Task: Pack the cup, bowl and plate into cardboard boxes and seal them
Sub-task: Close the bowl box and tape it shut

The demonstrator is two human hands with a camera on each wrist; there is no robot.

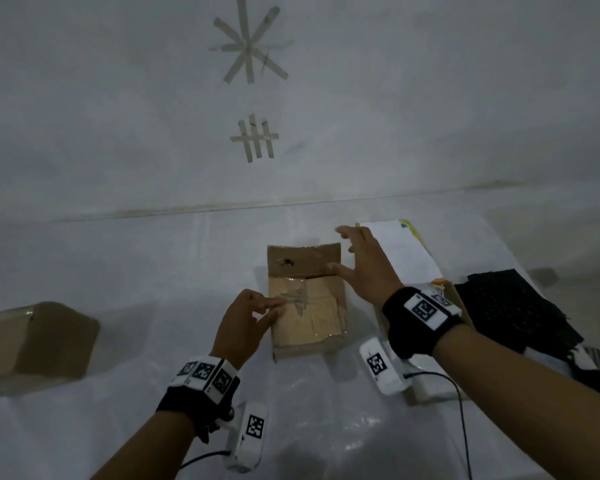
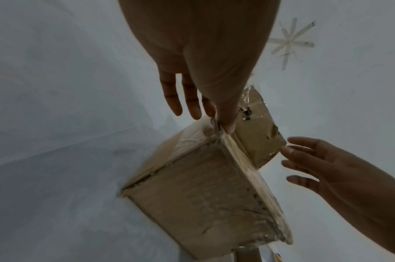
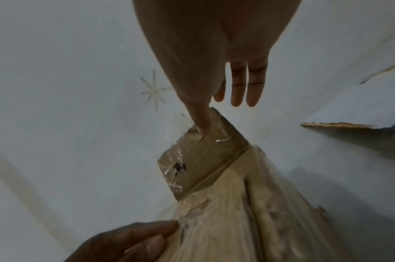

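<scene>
A small cardboard box (image 1: 309, 317) wrapped in clear tape sits mid-table, its far flap (image 1: 303, 259) standing up. My left hand (image 1: 274, 304) pinches the box's taped left top edge between thumb and forefinger; the left wrist view shows this pinch (image 2: 219, 126) at the box corner (image 2: 199, 191). My right hand (image 1: 336, 249) is spread with straight fingers. Its thumb (image 3: 202, 131) touches the raised flap (image 3: 205, 159) at the right edge. No cup, bowl or plate shows.
Another cardboard box (image 1: 39, 341) sits at the left. On the right are an open box with a white flap (image 1: 409, 258) and a black perforated mat (image 1: 513, 313). A white sheet (image 1: 153, 271) covers the table. The wall behind has tape marks (image 1: 250, 43).
</scene>
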